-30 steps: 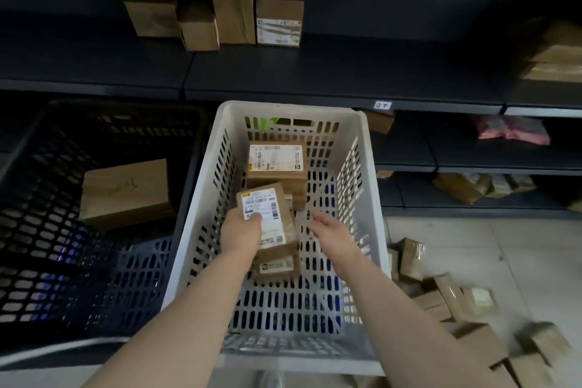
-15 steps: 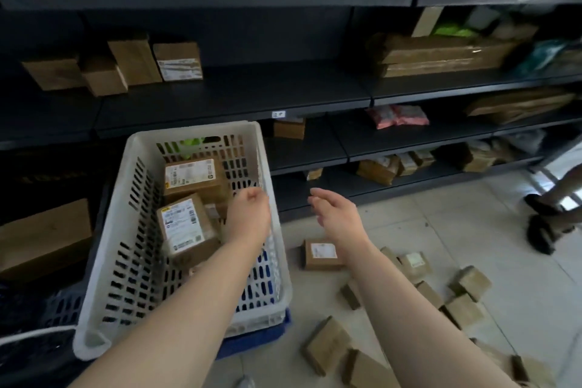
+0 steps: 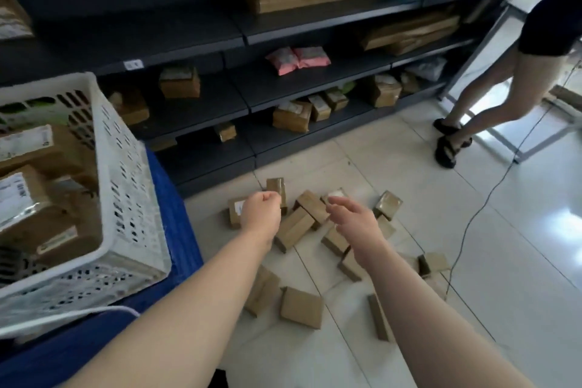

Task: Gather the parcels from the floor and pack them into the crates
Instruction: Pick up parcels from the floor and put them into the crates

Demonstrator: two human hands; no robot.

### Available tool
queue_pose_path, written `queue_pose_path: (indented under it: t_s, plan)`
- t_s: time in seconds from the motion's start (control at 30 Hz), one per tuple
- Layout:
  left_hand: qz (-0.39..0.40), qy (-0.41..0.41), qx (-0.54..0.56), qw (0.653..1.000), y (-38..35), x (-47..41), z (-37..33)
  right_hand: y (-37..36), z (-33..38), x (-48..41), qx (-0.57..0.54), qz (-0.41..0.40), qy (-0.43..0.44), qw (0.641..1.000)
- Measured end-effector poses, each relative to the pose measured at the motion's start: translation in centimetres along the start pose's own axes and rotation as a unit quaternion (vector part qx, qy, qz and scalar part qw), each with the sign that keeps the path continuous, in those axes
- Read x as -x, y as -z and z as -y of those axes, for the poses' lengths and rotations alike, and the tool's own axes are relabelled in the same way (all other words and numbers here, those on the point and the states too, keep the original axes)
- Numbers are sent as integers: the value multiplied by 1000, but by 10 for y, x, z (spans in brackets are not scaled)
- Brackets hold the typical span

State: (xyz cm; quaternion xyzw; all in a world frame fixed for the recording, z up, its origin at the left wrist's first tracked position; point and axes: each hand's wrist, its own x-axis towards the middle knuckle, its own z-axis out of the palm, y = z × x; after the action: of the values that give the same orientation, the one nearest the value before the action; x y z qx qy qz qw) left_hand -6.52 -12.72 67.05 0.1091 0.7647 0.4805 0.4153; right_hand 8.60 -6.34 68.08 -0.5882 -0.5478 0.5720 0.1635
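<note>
Several small brown cardboard parcels point(image 3: 294, 227) lie scattered on the pale tiled floor at centre. A white slotted crate point(image 3: 132, 198) at the left holds labelled parcels point(image 3: 28, 198); it sits on a blue crate point(image 3: 176, 230). My left hand point(image 3: 261, 214) hovers over the floor parcels with fingers curled into a loose fist, holding nothing. To its right, my right hand point(image 3: 352, 222) reaches over the same pile, fingers relaxed and empty.
Dark shelving point(image 3: 283, 88) with boxes and pink packets runs along the back. A person's legs in black sandals point(image 3: 456, 135) stand at the right. A thin cable point(image 3: 482, 208) trails across the floor on the right. A white cord point(image 3: 63, 318) crosses the blue crate's front.
My view swung right from the white crate to the floor pile. My left hand let go of the labelled parcel in the crate, and both hands moved out over the floor parcels.
</note>
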Motion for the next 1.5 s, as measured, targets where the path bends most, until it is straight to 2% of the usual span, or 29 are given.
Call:
queue_pose_path:
  t_s: [0.23,0.53,0.8,1.0,1.17,1.3,1.5]
  plan:
    - [51,129,-55,989,-71,-38,107,42,-127,-42,-1,-16,-95,995]
    - [97,219,-127,963,-135,-135,298,7,-330,-129,-51,-46,-220,973]
    - [122,247,-177,945,-168,-236,468,-54,-489,-213,-12,-59,-251,966]
    - [107,255,-182,944,-195,-297,564,-91,-584,-273,-14,-63,-282,957]
    - [94,201,-189,956,-229,-349,582,-101,-614,-328,-70,-65,-302,949]
    - [111,124,-158,973,-264,-385,547,-84,-604,-377,-49,-133,-242,960]
    - [119,6,-100,988,-284,-429,505,-73,-592,-423,-140,-216,-162,953]
